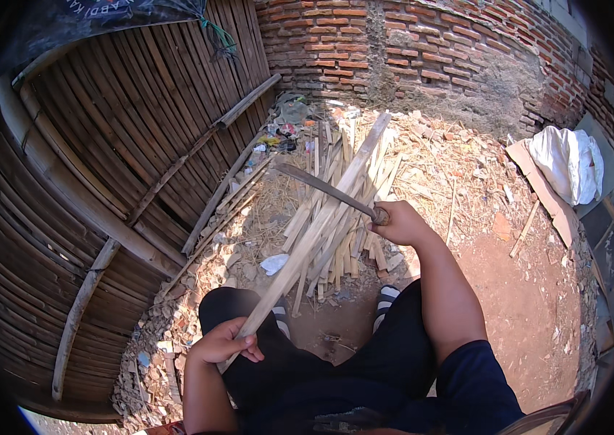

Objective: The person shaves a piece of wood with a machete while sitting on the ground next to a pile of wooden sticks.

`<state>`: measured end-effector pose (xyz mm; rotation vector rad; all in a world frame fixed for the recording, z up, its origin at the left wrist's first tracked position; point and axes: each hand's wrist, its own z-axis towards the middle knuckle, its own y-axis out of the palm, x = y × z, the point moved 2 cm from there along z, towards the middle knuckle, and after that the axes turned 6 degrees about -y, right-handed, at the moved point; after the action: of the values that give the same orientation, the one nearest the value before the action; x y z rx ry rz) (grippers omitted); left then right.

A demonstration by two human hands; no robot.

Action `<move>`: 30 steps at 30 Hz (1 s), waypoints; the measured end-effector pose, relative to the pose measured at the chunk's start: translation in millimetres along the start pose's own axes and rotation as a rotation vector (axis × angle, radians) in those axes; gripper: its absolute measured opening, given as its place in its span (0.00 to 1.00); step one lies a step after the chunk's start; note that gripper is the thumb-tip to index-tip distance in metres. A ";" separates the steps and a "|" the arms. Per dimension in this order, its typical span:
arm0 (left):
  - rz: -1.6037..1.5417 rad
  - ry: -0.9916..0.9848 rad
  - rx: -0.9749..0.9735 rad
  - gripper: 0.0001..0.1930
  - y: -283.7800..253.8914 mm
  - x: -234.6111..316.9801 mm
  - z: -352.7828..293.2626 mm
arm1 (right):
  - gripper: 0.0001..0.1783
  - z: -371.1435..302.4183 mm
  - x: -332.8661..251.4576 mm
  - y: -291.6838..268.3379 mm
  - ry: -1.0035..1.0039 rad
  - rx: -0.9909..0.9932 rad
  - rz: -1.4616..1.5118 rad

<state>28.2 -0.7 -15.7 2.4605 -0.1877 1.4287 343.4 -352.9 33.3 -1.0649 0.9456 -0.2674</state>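
My left hand (226, 342) grips the near end of a long pale bamboo slat (319, 221) that slopes up and away to the right over the ground. In my right hand (398, 222) is the handle of a curved dark blade (321, 187), a sickle-like knife. Its edge rests across the slat about halfway along. Under the slat lies a pile of split bamboo strips (339, 239) on the dirt. My knees and striped sandals show below the pile.
A woven bamboo fence panel (104, 167) leans at the left. A red brick wall (423, 51) stands behind. White cloth (566, 163) lies on a board at the right. Straw, rubble and litter cover the ground by the fence.
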 end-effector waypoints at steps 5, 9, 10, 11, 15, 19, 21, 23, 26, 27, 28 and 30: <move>0.031 -0.028 0.024 0.21 1.8 -1.9 -4.8 | 0.25 -9.2 -51.8 18.0 -0.247 -0.335 -0.197; 0.051 -0.045 0.051 0.19 5.8 5.1 -5.8 | 0.24 4.2 -7.1 10.9 -0.197 -0.209 -0.061; 0.057 -0.054 0.066 0.19 7.2 7.0 -5.9 | 0.23 8.7 14.9 9.2 -0.059 -0.139 -0.014; 0.058 -0.057 0.081 0.19 8.6 8.2 -6.0 | 0.23 12.5 20.7 2.6 0.075 -0.069 0.027; 0.071 -0.081 0.082 0.19 10.2 8.9 -3.7 | 0.25 10.5 35.0 0.0 0.230 0.122 0.119; 0.044 -0.070 0.052 0.18 5.7 3.8 -1.5 | 0.28 2.3 -5.0 12.3 0.013 -0.081 -0.066; 0.040 -0.066 0.058 0.18 4.8 2.7 -3.2 | 0.24 0.9 -31.5 30.2 -0.115 -0.251 -0.129; 0.048 -0.063 0.053 0.18 4.9 1.4 -3.7 | 0.22 -3.3 -48.7 30.1 -0.233 -0.333 -0.127; 0.061 -0.047 0.052 0.19 1.4 -0.5 -6.0 | 0.22 0.3 -46.8 21.3 -0.239 -0.348 -0.122; 0.062 -0.036 0.045 0.19 4.4 1.8 -5.0 | 0.21 1.5 -31.4 13.0 -0.167 -0.260 -0.066; 0.043 -0.039 0.068 0.19 7.7 6.4 -6.8 | 0.21 4.7 -13.4 6.2 -0.070 -0.185 0.012; 0.040 -0.045 0.078 0.19 8.1 6.9 -3.8 | 0.21 5.3 22.4 -3.7 0.102 -0.006 0.115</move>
<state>26.4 -6.9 -6.4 2.5664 -0.1950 1.4234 361.7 -364.9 25.3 -1.0063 1.0958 -0.2257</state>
